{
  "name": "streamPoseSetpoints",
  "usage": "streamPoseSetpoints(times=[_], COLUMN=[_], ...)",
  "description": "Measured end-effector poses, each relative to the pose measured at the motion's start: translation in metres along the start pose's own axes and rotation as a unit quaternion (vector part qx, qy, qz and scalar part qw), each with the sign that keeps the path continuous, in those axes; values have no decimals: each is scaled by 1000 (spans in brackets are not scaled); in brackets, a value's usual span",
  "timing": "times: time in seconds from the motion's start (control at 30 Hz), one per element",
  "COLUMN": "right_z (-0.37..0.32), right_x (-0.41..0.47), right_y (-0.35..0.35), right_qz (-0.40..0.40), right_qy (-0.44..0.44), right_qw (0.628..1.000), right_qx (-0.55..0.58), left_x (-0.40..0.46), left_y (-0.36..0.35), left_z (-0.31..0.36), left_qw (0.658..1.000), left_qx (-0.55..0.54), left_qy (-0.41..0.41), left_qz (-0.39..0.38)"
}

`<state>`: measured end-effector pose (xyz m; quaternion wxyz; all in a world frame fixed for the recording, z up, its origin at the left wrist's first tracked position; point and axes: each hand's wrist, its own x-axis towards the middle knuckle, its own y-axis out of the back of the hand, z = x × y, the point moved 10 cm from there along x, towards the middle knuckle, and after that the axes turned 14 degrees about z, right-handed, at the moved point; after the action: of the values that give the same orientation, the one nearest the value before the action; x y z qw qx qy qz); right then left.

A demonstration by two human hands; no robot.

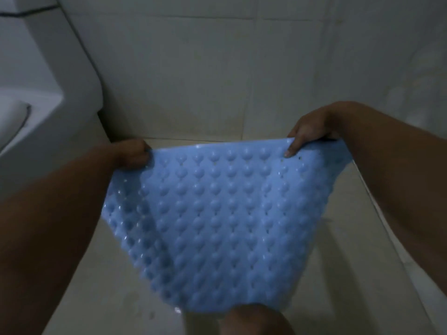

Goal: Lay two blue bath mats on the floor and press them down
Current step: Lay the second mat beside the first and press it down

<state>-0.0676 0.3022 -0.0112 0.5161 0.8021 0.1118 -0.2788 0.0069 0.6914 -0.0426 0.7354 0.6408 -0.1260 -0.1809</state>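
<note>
A light blue bath mat [225, 221], covered in round bumps and small holes, hangs in the air in front of me above the tiled floor [111, 274]. My left hand [131, 154] grips its far left corner. My right hand [307, 132] pinches its far right corner, thumb on top. The mat sags between the two hands and its near edge drops toward my knee [256, 320]. Only one mat is in view.
A white toilet [48, 97] stands at the left, close to my left forearm. A pale tiled wall [217, 68] rises straight ahead and meets the floor just beyond the mat. Floor tiles extend to the right of my right arm.
</note>
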Motion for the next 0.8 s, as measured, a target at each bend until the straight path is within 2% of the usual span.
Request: streamPoseSetpoints(times=[0.07, 0.13, 0.17, 0.23, 0.3, 0.4, 0.53, 0.67, 0.8], right_z=[20, 32, 35, 48, 78, 94, 102, 113, 120], right_x=[4, 23, 36, 65, 85, 99, 81, 54, 40], right_y=[-38, -71, -92, -145, -207, -315, -431, -481, -496], right_qz=[-41, -7, 32, 111, 157, 148, 170, 244, 246], right_qy=[-27, -12, 5, 1, -73, -137, -201, -187, -182], right_qw=[998, 992, 982, 966, 964, 972, 965, 951, 952], right_qx=[-26, -126, -185, -234, -203, -123, 9, 6, -11], left_x=[3, 3, 2, -10, -34, -88, -144, -180, -198], left_y=[-53, -116, -149, -215, -267, -337, -405, -423, -426], left_z=[-2, -9, -14, -26, -24, -3, -12, -5, -5], left_qw=[990, 977, 974, 976, 982, 992, 986, 988, 987], left_qx=[70, 90, 97, 117, 114, 61, -20, -38, -27], left_qy=[50, 76, 82, 98, 117, 106, 157, 148, 150], left_qz=[-111, -177, -185, -158, -91, -33, -43, 39, 57])
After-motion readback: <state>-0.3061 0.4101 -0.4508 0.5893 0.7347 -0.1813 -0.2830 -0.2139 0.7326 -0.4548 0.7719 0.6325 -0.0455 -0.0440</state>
